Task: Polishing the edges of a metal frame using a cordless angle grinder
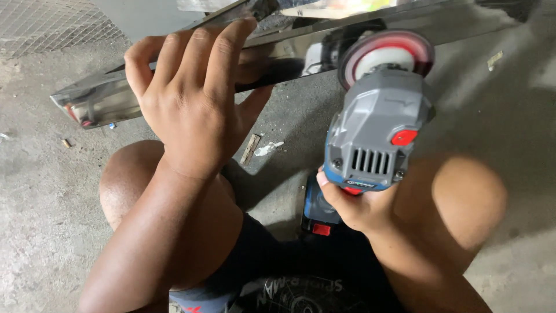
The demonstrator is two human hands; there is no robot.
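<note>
My left hand (pixel 191 95) rests on a long, shiny polished metal bar (pixel 289 49), fingers curled over its far edge and thumb against its near face. My right hand (pixel 359 206) grips the body of a grey and blue cordless angle grinder (pixel 376 133). Its red and white disc (pixel 387 55) sits against the bar's mirrored near face, right of my left hand. A red button shows on the grinder's head. The battery end (pixel 318 217) pokes out below my right hand.
I squat on a rough concrete floor (pixel 40 191), my knees (pixel 469 197) either side of the tool. Small scraps, among them a wood sliver (pixel 251 149), lie on the floor. Wire mesh (pixel 52 23) stands at the top left.
</note>
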